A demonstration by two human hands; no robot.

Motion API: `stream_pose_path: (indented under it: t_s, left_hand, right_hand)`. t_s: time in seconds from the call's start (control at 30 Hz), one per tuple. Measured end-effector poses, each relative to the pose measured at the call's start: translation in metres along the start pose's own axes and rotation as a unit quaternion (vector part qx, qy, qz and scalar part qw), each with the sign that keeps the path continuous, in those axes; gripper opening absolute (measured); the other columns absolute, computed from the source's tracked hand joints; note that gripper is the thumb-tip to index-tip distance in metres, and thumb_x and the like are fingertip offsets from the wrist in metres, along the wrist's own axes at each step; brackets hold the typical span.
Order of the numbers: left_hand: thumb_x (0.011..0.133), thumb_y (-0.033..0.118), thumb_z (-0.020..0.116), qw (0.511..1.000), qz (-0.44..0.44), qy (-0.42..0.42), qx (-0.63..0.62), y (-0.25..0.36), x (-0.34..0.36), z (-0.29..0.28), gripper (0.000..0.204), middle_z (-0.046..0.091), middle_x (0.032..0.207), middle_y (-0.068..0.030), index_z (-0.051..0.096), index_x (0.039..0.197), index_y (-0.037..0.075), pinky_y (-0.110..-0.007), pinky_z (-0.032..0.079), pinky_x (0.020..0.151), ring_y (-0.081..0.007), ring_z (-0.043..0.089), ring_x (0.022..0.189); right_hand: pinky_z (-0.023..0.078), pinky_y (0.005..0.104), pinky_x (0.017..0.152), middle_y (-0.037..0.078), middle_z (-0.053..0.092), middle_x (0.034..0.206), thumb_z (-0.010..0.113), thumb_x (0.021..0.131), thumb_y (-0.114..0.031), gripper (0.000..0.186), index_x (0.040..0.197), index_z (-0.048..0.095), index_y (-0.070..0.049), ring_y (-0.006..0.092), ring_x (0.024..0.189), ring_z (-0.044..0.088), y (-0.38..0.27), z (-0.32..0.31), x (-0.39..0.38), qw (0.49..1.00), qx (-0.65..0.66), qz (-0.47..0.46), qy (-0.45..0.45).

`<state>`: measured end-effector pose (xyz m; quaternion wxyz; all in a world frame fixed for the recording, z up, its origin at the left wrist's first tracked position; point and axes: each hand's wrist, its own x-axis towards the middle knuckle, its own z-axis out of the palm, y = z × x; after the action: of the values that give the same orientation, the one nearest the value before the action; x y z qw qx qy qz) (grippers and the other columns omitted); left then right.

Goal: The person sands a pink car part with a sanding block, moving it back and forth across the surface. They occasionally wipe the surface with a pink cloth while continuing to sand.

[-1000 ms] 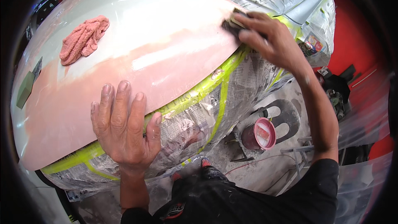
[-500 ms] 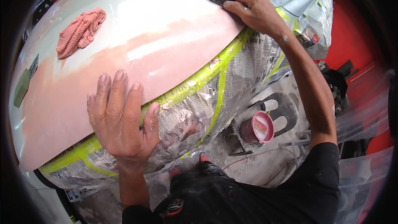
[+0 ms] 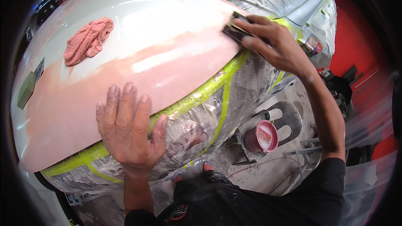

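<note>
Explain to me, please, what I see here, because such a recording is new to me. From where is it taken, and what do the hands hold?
There is no machine here, only a person with bare hands. A wide fisheye camera on the head looks down, so straight edges bend. The left hand lies spread at the near edge of a curved pink-and-white panel and holds nothing. The right hand grips a dark block against the panel. A crumpled pink cloth and a green block lie on it. Newspaper and yellow-green tape cover the area beside it.
</note>
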<state>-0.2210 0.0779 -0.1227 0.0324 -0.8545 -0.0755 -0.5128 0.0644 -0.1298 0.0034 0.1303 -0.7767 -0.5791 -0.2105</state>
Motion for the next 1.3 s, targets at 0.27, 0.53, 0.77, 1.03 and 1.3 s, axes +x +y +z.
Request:
stream_pose_path:
  t_s: [0.27, 0.53, 0.77, 1.03, 1.3]
  left_hand:
    - [0.095, 0.024, 0.068, 1.000, 0.011, 0.000, -0.016, 0.005, 0.002, 0.007, 0.034, 0.066, 0.137, -0.0179, 0.068, 0.124, 0.005, -0.053, 0.034, 0.118, -0.0392, 0.057, 0.135]
    - [0.094, 0.023, 0.069, 0.999, 0.013, -0.003, -0.031, 0.007, 0.004, 0.008, 0.035, 0.066, 0.137, -0.0175, 0.068, 0.124, 0.005, -0.054, 0.034, 0.118, -0.0388, 0.057, 0.135]
    - [0.099, 0.031, 0.064, 1.000, 0.002, -0.014, 0.013, -0.002, -0.003, -0.001, 0.033, 0.068, 0.134, -0.0157, 0.069, 0.122, 0.008, -0.054, 0.036, 0.117, -0.0384, 0.058, 0.133]
    - [0.098, 0.030, 0.065, 1.000, 0.009, -0.009, -0.013, 0.005, 0.001, 0.007, 0.035, 0.068, 0.134, -0.0175, 0.068, 0.122, 0.005, -0.054, 0.033, 0.118, -0.0406, 0.058, 0.134]
    - [0.099, 0.029, 0.065, 0.999, 0.020, -0.011, -0.044, 0.003, 0.000, 0.008, 0.033, 0.068, 0.133, -0.0162, 0.068, 0.123, 0.006, -0.054, 0.035, 0.117, -0.0393, 0.058, 0.134]
  right_hand:
    - [0.053, 0.0416, 0.096, 0.021, 0.068, 0.131, 0.062, 0.100, -0.036, 0.046, 0.138, 0.067, -0.010, 0.0354, 0.112, 0.068, 0.025, 0.016, 0.070, 0.994, -0.026, 0.081, -0.076]
    - [0.055, 0.0402, 0.092, 0.019, 0.075, 0.112, 0.066, 0.095, -0.037, 0.045, 0.128, 0.072, -0.006, 0.0353, 0.096, 0.073, 0.043, 0.018, 0.069, 0.997, -0.073, 0.006, -0.020]
    - [0.054, 0.0437, 0.097, 0.031, 0.065, 0.129, 0.065, 0.096, -0.038, 0.046, 0.135, 0.070, -0.013, 0.0434, 0.114, 0.068, -0.010, 0.003, 0.020, 0.999, 0.003, -0.038, -0.027]
    - [0.054, 0.0385, 0.097, 0.020, 0.067, 0.135, 0.059, 0.102, -0.041, 0.048, 0.137, 0.068, -0.010, 0.0339, 0.111, 0.070, 0.016, 0.023, 0.074, 0.998, -0.036, 0.026, -0.053]
    - [0.051, 0.0431, 0.104, 0.023, 0.065, 0.137, 0.058, 0.101, -0.043, 0.050, 0.137, 0.068, -0.010, 0.0376, 0.119, 0.066, 0.017, 0.016, 0.074, 0.997, -0.042, -0.023, -0.059]
